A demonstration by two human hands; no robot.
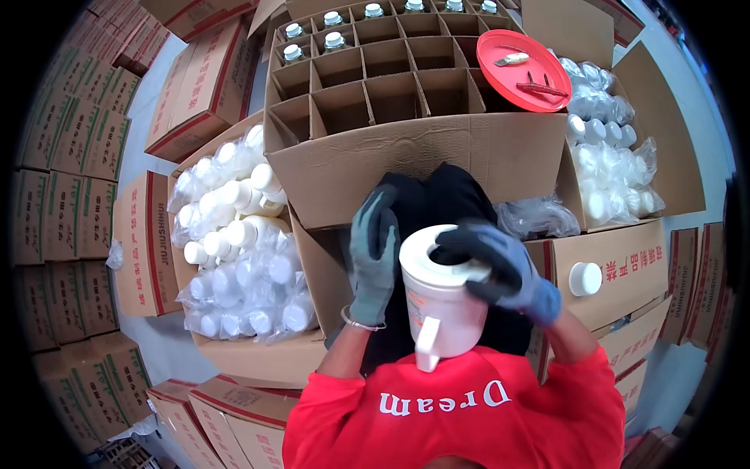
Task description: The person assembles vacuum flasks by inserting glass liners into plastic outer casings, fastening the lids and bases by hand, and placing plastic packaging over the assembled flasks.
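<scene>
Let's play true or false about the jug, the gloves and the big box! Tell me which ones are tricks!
1. The right hand is at the top of the white jug. True.
2. The left hand is bare. False: the left hand wears a grey glove.
3. A round red tray sits on a corner of the divided box. True.
4. Every compartment in that box holds a bottle. False: several near compartments show none; bottles stand toward the far side.
5. The red shirt says "Happy". False: it says "Dream".
</scene>
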